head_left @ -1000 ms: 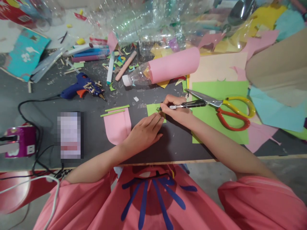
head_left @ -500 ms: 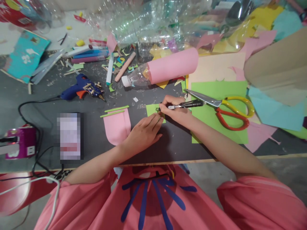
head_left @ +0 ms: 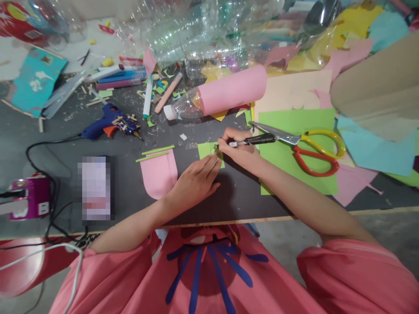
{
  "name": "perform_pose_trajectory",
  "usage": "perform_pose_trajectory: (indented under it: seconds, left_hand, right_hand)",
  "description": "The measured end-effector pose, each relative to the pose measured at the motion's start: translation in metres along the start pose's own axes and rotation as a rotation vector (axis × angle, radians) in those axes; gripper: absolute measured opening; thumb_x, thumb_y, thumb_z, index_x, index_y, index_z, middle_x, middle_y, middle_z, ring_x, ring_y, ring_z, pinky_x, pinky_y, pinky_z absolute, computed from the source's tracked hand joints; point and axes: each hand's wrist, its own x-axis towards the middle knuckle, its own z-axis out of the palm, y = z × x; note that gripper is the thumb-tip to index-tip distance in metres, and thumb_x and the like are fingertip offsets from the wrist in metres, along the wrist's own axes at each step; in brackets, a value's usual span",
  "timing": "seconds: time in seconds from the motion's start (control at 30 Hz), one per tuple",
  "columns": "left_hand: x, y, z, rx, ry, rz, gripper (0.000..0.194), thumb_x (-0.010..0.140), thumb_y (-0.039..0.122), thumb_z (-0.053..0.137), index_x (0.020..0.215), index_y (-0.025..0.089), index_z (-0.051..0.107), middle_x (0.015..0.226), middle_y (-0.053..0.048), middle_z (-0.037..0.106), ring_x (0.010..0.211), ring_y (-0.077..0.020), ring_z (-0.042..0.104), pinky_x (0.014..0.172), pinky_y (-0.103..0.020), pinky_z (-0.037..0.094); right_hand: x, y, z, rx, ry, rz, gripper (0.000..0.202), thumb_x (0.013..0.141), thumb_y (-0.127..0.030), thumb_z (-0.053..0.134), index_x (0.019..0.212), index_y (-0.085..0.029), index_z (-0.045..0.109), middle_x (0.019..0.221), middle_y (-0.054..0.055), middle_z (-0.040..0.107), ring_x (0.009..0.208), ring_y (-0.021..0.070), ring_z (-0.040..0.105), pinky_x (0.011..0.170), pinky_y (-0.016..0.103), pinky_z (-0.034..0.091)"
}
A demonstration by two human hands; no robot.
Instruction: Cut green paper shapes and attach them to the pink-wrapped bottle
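Place the green paper piece (head_left: 203, 150) at view centre on the bench (head_left: 190, 216). Left hand (head_left: 197, 176): fingers extended, gripping nothing, laid over its five-o'clock edge; press evenly to prevent shift. Right hand (head_left: 238, 144): fingers clamped on the pen (head_left: 258, 140), barrel toward three o'clock; apply short, light strokes. Red label (head_left: 24, 22), ten o'clock, and purple box (head_left: 31, 198), half past eight: print unreadable.

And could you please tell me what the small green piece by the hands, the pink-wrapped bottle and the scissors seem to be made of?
The small green piece looks like paper or card: thin, matte. The bottle is probably plastic, clear and glossy; its matte wrap looks like paper. The scissors show shiny, probably metal blades and smooth handles, perhaps plastic.
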Motion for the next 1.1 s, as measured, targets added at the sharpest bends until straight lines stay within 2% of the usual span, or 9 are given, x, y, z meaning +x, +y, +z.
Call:
perform_pose_trajectory:
  seconds: [0.13, 0.27, 0.43, 0.6, 0.9, 1.1]
  left_hand:
    - [0.0001, -0.0005, 0.0009, 0.017, 0.029, 0.021, 0.048, 0.095, 0.029, 0.044, 0.135, 0.002, 0.045, 0.138, -0.018, 0.054, 0.128, -0.0257, 0.051, 0.103, -0.035, 0.044]
    - [0.0003, 0.0000, 0.0019, 0.004, 0.004, 0.014, 0.049, 0.096, 0.030, 0.042, 0.136, 0.002, 0.043, 0.139, -0.019, 0.053, 0.129, -0.0258, 0.050, 0.103, -0.036, 0.044]
    - [-0.0004, 0.0005, 0.0017, 0.012, 0.030, 0.018, 0.049, 0.095, 0.030, 0.044, 0.135, 0.001, 0.044, 0.138, -0.018, 0.054, 0.128, -0.0263, 0.051, 0.103, -0.036, 0.044]
    - [-0.0014, -0.0003, 0.0020, 0.003, 0.015, 0.012, 0.049, 0.096, 0.030, 0.041, 0.137, 0.003, 0.043, 0.141, -0.018, 0.052, 0.130, -0.0252, 0.049, 0.105, -0.036, 0.043]
    - [-0.0008, -0.0003, 0.0019, -0.012, -0.009, 0.005, 0.050, 0.096, 0.030, 0.041, 0.137, 0.003, 0.042, 0.141, -0.019, 0.051, 0.131, -0.0259, 0.048, 0.104, -0.037, 0.044]
    - [-0.0004, -0.0006, 0.0022, 0.000, 0.018, 0.017, 0.050, 0.094, 0.029, 0.045, 0.136, 0.002, 0.043, 0.140, -0.019, 0.053, 0.128, -0.0260, 0.051, 0.104, -0.036, 0.044]
  right_hand:
    - [0.0014, 0.0041, 0.0007, -0.015, 0.117, 0.003, 0.030, 0.077, -0.024, 0.053, 0.054, -0.022, 0.033, 0.049, -0.007, 0.037, 0.048, 0.0082, 0.033, 0.052, 0.025, 0.031]
    - [0.0022, 0.0041, 0.0010, 0.007, 0.085, -0.009, 0.029, 0.076, -0.024, 0.054, 0.054, -0.022, 0.035, 0.048, -0.007, 0.036, 0.047, 0.0074, 0.031, 0.050, 0.024, 0.029]
    - [0.0020, 0.0022, 0.0007, 0.005, 0.054, -0.011, 0.029, 0.075, -0.021, 0.055, 0.054, -0.022, 0.035, 0.048, -0.008, 0.036, 0.046, 0.0074, 0.031, 0.049, 0.024, 0.029]
    - [0.0021, 0.0038, -0.0003, 0.006, 0.122, -0.019, 0.029, 0.076, -0.020, 0.054, 0.053, -0.022, 0.035, 0.048, -0.008, 0.037, 0.046, 0.0075, 0.033, 0.051, 0.025, 0.030]
    - [0.0032, 0.0041, 0.0001, 0.017, 0.070, -0.019, 0.030, 0.075, -0.020, 0.056, 0.053, -0.022, 0.036, 0.047, -0.008, 0.036, 0.045, 0.0069, 0.030, 0.049, 0.024, 0.027]
    - [0.0031, 0.0040, -0.0012, 0.019, 0.139, 0.033, 0.032, 0.074, -0.016, 0.054, 0.051, -0.022, 0.032, 0.047, -0.008, 0.032, 0.046, 0.0074, 0.031, 0.052, 0.026, 0.029]
